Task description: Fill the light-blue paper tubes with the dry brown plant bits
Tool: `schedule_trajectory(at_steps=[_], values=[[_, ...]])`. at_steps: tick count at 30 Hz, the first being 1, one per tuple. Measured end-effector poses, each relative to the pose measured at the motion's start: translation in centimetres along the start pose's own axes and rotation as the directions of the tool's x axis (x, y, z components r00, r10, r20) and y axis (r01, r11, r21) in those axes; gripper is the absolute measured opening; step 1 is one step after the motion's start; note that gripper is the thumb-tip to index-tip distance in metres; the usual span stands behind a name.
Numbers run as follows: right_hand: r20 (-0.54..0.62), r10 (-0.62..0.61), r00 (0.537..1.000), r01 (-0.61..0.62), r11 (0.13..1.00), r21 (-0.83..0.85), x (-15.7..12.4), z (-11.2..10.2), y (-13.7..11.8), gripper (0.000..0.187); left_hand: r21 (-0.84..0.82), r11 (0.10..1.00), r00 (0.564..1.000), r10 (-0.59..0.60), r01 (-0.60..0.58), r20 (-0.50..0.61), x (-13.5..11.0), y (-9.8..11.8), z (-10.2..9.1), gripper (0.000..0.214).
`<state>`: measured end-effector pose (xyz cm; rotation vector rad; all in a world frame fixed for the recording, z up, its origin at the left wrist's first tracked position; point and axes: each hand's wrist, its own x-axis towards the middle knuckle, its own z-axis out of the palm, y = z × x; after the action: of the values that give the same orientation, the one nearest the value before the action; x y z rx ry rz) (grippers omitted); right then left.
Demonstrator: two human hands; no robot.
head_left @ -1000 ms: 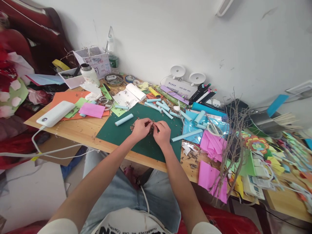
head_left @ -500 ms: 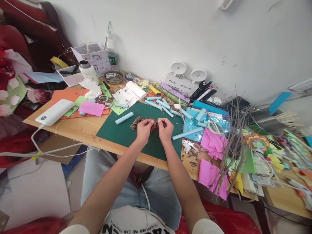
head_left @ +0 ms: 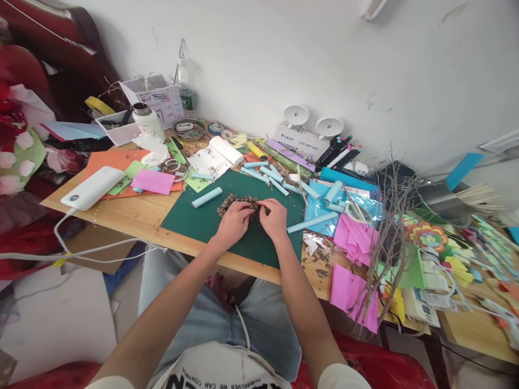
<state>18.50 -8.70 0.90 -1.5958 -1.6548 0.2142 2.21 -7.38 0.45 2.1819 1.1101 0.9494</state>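
Observation:
A clump of brown, crumbly dried plant matter (head_left: 227, 203) lies on the dark green cutting mat (head_left: 190, 219). My left hand (head_left: 236, 220) is at the right part of the clump, its fingers bent and closed on some of the brown bits. Close beside it, my right hand (head_left: 273, 217) has thumb and forefinger pinched at the clump's right end. The fingertips of both hands nearly meet, and they hide part of the material. A light blue paper roll (head_left: 206, 197) rests on the mat to the left of the clump.
Several blue paper rolls (head_left: 278, 185) lie behind the mat. Scissors (head_left: 357, 212) and pink paper (head_left: 354, 237) are to the right, near upright dry twigs (head_left: 389, 227). A white power bank (head_left: 92, 187) with a cable is at left. An open white bottle (head_left: 148, 121) stands behind.
My left hand has shifted slightly left and down, lying flatter over the clump. My right hand has turned a little inward, closer to my left fingertips. More of the clump shows.

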Motion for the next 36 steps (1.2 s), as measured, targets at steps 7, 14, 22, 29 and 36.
schedule_trajectory(at_steps=[7,14,22,29,36], values=[[0.098,0.084,0.992,-0.059,0.970,-0.237,0.6,0.7,-0.3,0.036,0.184,0.981,0.996,-0.057,0.068,-0.066,-0.7,-0.6,-0.3,0.031],[0.037,0.016,0.999,-0.017,1.000,0.018,0.5,1.0,0.0,0.025,0.169,0.978,0.989,-0.111,0.126,-0.095,0.0,-0.7,0.1,0.032],[0.044,0.036,0.998,-0.039,0.997,0.069,0.6,0.5,0.4,0.024,0.346,0.937,0.976,-0.117,0.047,0.185,3.5,-0.5,-1.0,0.047],[0.154,0.021,0.988,-0.010,0.997,-0.073,0.5,1.3,0.8,0.033,0.465,0.885,0.920,-0.178,-0.005,0.349,5.6,0.2,-1.4,0.029],[-0.008,0.033,0.999,-0.031,0.989,0.147,0.6,0.9,0.4,0.024,0.231,0.973,0.979,-0.047,-0.001,0.199,5.2,-0.5,-1.0,0.022]])
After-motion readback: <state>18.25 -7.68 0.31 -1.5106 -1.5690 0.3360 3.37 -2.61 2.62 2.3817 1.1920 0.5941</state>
